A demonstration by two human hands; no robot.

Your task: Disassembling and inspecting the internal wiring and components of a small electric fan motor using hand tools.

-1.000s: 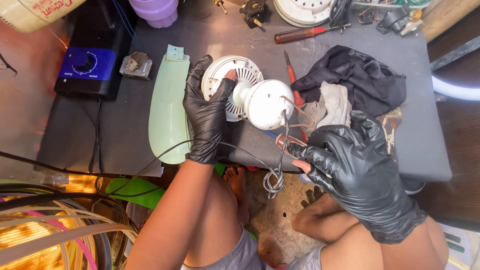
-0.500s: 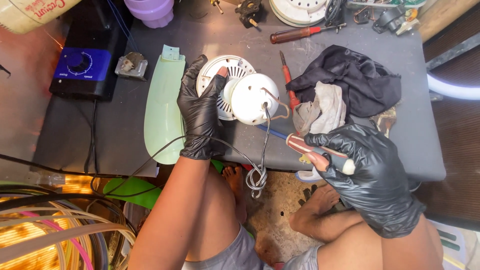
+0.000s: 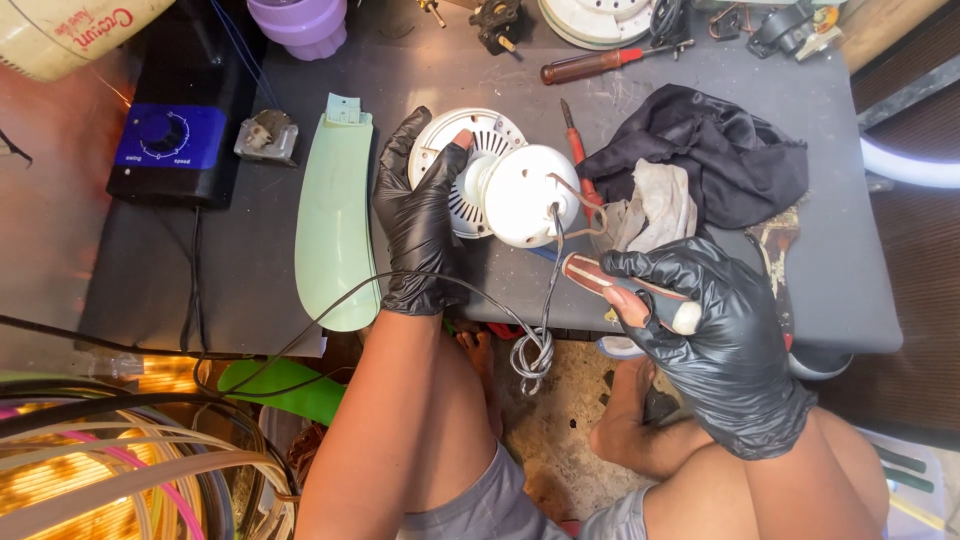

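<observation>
At the far left edge of the grey worktop (image 3: 180, 290) stands a black box with a blue dial panel (image 3: 165, 140), a small grey metal part (image 3: 265, 137) just beside it, and a lilac plastic cup (image 3: 298, 22) at the far edge, its inside out of view. Next comes a pale green fan blade (image 3: 335, 215) lying lengthwise and reaching the near edge. The left hand (image 3: 418, 225), in a black glove, lies just right of the blade with its fingers (image 3: 445, 165) curled around the vented white housing of the fan motor (image 3: 495, 185). The motor lies on its side near the middle of the worktop: a round ribbed white disc with slots, joined to a smooth white rounded cap that faces the near edge. A thin dark cable (image 3: 550, 270) leaves the cap, runs over the near edge and ends in a coiled bundle hanging below. Right of the motor lie a red-handled screwdriver (image 3: 578, 160) and a crumpled black cloth (image 3: 715, 150) over a dirty pale rag (image 3: 655, 205). The right hand (image 3: 715, 325), also gloved, hovers over the near edge, its fingers (image 3: 650, 270) closed around a brown-handled tool (image 3: 600, 280). Another screwdriver with a brown handle (image 3: 600, 65) lies at the far edge.
</observation>
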